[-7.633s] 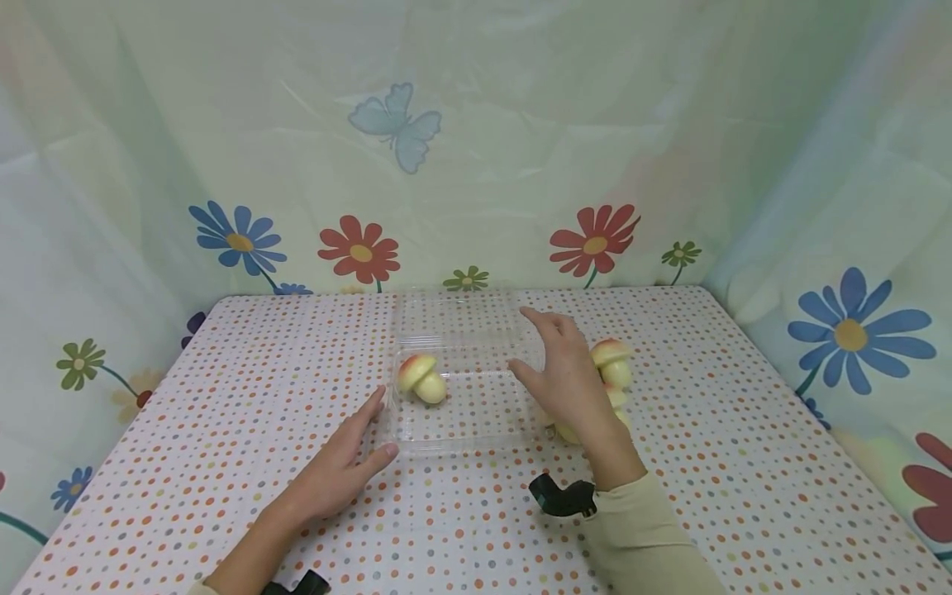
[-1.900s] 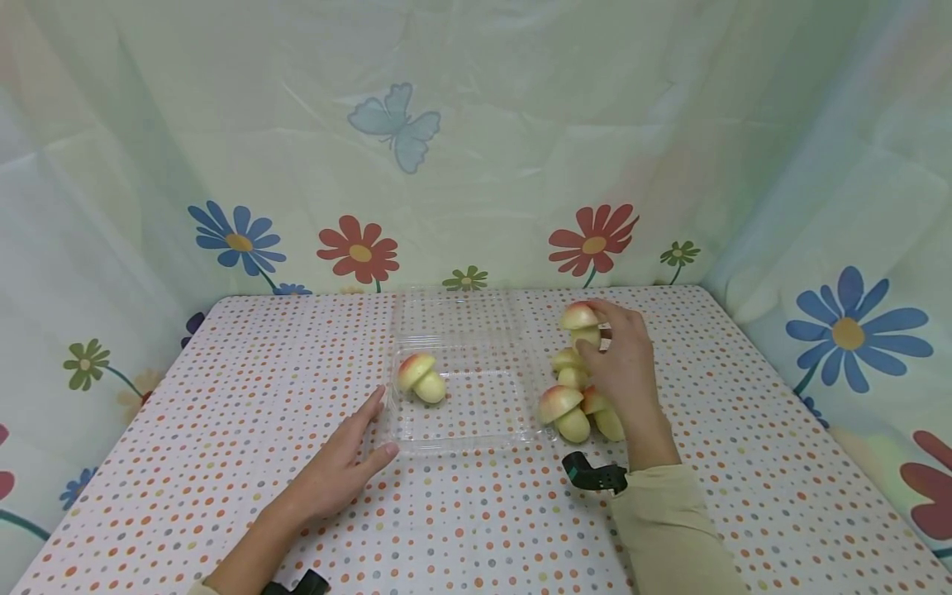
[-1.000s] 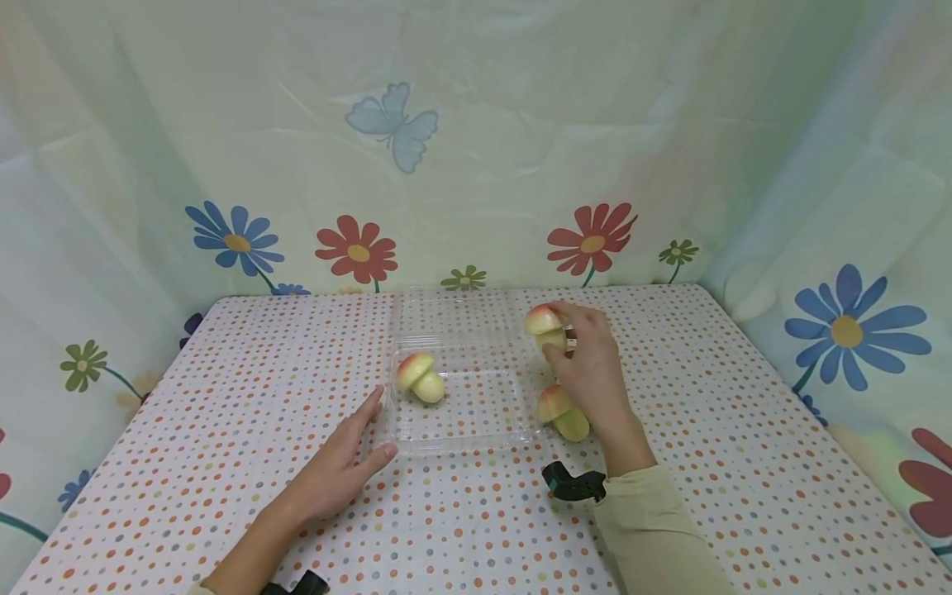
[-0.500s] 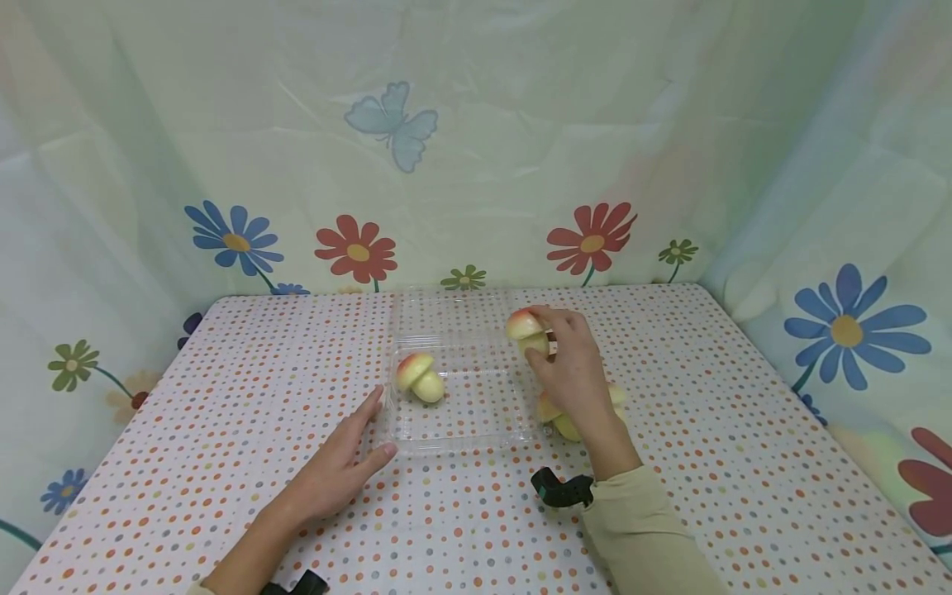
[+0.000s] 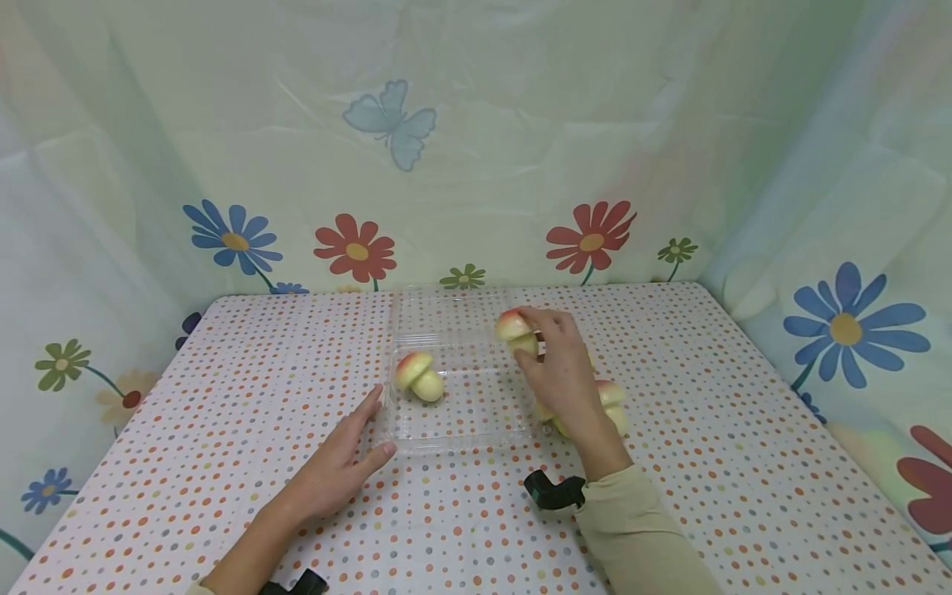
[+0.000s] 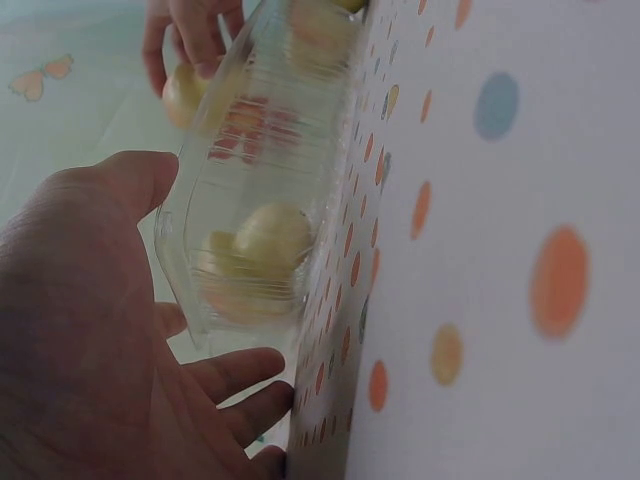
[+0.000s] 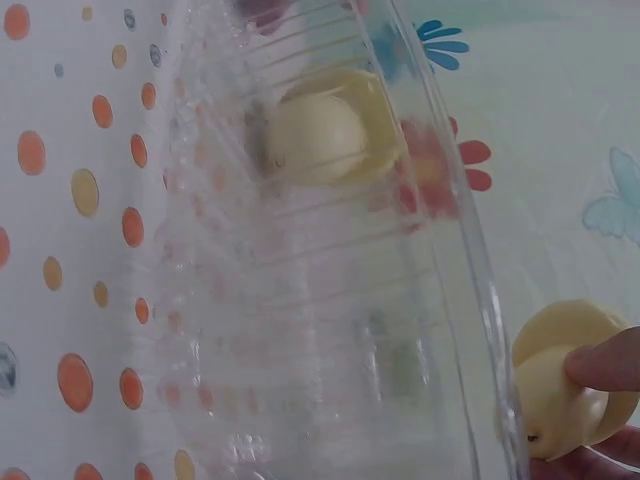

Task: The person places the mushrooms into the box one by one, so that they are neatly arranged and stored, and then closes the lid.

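Note:
A toy mushroom with a red-and-yellow cap is pinched between the thumb and fingers of my right hand, over the right side of a clear plastic clamshell box. The right wrist view shows this mushroom's pale stem close beside the box's rim. Another mushroom lies inside the box at the left. My left hand stays at the box's left side with relaxed fingers; in the left wrist view its thumb is right at the rim.
To the right of the box lie more mushrooms, partly hidden behind my right hand and wrist. The box's lid lies folded back toward the far table edge. A dotted cloth covers the table; a flowered curtain hangs behind.
My right hand, empty at first, took a mushroom from the group on the right and carried it left to the box. My left hand has stayed in place.

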Tool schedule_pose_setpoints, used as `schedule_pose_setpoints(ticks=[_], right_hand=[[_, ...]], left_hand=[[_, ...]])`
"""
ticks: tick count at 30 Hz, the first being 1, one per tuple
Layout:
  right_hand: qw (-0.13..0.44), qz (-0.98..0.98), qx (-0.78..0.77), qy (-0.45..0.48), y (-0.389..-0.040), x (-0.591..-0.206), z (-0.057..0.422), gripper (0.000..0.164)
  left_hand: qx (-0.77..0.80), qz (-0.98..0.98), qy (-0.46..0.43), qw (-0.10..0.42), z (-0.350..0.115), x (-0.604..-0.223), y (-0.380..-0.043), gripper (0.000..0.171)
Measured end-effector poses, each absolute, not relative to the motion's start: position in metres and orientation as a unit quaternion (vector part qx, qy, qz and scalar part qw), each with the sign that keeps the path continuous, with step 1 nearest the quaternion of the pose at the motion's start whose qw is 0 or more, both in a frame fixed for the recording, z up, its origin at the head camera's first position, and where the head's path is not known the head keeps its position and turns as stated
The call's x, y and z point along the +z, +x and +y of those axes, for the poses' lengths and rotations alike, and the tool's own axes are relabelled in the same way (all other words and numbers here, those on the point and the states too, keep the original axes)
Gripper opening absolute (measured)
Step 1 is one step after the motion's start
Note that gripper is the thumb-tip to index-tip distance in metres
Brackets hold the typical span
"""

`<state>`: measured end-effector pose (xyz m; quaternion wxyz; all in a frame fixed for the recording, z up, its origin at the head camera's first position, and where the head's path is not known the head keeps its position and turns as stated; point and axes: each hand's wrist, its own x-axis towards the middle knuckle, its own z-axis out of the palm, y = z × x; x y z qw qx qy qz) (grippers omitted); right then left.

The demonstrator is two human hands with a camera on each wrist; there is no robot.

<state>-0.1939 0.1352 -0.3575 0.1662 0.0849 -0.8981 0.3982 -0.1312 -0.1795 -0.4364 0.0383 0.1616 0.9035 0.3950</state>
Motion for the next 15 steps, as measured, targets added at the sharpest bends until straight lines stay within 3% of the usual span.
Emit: schedule_pose_setpoints(ticks=[15], right_hand=[[0.148,-0.907,0.381,0.099,-0.192,-0.361,0.117,0.055]], left_hand=[[0.397,0.903,0.159,0.039,-0.180,-0.437,-0.132,0.080]])
